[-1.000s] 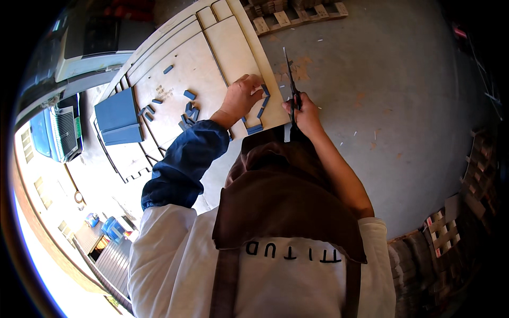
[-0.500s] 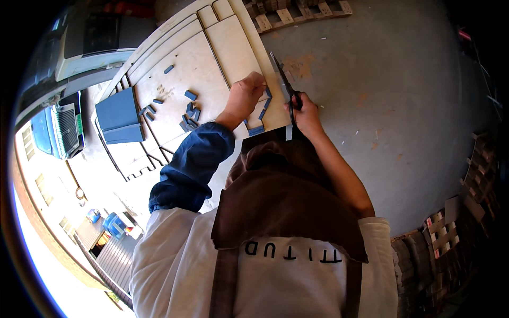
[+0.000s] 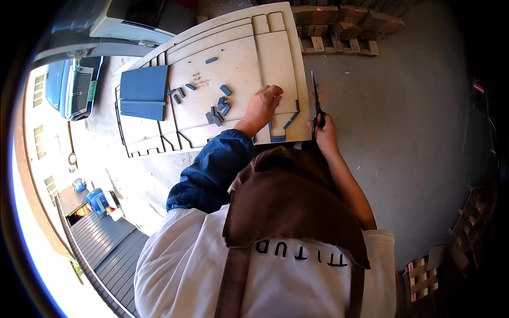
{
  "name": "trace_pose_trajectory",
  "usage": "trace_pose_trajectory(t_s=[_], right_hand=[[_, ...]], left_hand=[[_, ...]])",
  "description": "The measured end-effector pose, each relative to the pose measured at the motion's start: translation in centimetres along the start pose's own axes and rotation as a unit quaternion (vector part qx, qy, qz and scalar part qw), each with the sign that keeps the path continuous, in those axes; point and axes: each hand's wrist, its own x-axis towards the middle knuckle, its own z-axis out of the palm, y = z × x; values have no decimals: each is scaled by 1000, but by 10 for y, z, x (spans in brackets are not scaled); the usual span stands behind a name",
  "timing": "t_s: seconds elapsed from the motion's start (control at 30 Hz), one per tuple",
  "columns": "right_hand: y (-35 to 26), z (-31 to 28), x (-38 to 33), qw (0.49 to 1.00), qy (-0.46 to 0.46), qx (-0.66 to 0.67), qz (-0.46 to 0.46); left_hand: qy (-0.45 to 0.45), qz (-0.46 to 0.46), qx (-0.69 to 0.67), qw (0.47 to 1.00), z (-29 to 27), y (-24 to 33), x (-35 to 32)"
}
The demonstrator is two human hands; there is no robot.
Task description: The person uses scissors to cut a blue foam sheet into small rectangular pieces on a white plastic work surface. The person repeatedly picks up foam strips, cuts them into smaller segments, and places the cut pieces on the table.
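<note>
A pale wooden board (image 3: pixel 233 74) with dark lines set into its face lies in front of me. Over its near right part is my left hand (image 3: pixel 261 108), its fingers curled together; whatever they may hold is hidden. Several short blue strips (image 3: pixel 290 121) stand along the lines by the board's right corner, just right of that hand. My right hand (image 3: pixel 326 131) grips black-handled scissors (image 3: pixel 318 103) beside the board's right edge, the blades pointing away from me. Loose blue pieces (image 3: pixel 221 106) lie scattered to the left of my left hand.
Two flat blue sheets (image 3: pixel 143 90) rest on the board's left part. Beyond the far right edge, a wooden pallet (image 3: pixel 339 46) carries stacked brown cardboard. Grey floor (image 3: pixel 392 116) with small scraps lies to the right. A parked vehicle (image 3: pixel 74 90) stands at the left.
The view has shifted, so the board sits further right in it. My left hand has drawn away from the blue strip at the right edge. The scissors stay in my right hand.
</note>
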Motion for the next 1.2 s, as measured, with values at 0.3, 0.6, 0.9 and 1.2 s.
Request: trace_pose_trajectory(t_s=[0.3, 0.6, 0.9, 1.2], right_hand=[[-3, -6, 6, 998, -36, -26, -42], [-32, -17, -4, 993, 32, -94, -70], [-43, -20, -2, 993, 28, -78, -87], [-116, 18, -29, 977, -163, 83, -106]], left_hand=[[22, -97, 147, 984, -149, -90, -35], [61, -139, 115, 982, -129, -92, -64], [117, -78, 292, 946, -89, -82, -101], [108, -177, -156, 966, -37, 30, -95]])
